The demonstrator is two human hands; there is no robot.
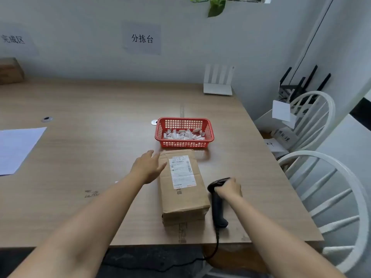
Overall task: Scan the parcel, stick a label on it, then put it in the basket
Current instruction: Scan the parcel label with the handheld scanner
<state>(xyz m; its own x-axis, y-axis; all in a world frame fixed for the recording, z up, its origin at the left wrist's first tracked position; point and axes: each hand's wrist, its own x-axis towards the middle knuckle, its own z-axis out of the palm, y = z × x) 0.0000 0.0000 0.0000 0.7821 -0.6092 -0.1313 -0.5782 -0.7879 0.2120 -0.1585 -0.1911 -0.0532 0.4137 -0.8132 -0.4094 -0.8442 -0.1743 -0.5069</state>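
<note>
Cardboard parcel (183, 189) lies flat on the wooden table (90, 161) near the front edge, long side running away from the camera; brown, creased, tape seam along the top. White shipping label (181, 170) stuck on its far half, barcodes and small print too blurred to read, red strip at the label's near edge. Right hand (228, 189) clenched around the black barcode scanner (217, 201), just right of the parcel, scanner head towards it, cable dropping off the table edge. Left hand (149, 166) open, fingers spread, at the parcel's far left corner; contact cannot be told. Red plastic basket (184, 132) just beyond the parcel, small white label rolls or scraps inside. White paper sheet (17, 148) at the left edge. White router (218, 81) at the far right of the table, brown box (11, 70) far left. Grey wall carries paper signs: "分拣台" (142, 38) centre, "完成区" (13, 39) left. White chairs (329, 189) on the right, black antennas behind.
</note>
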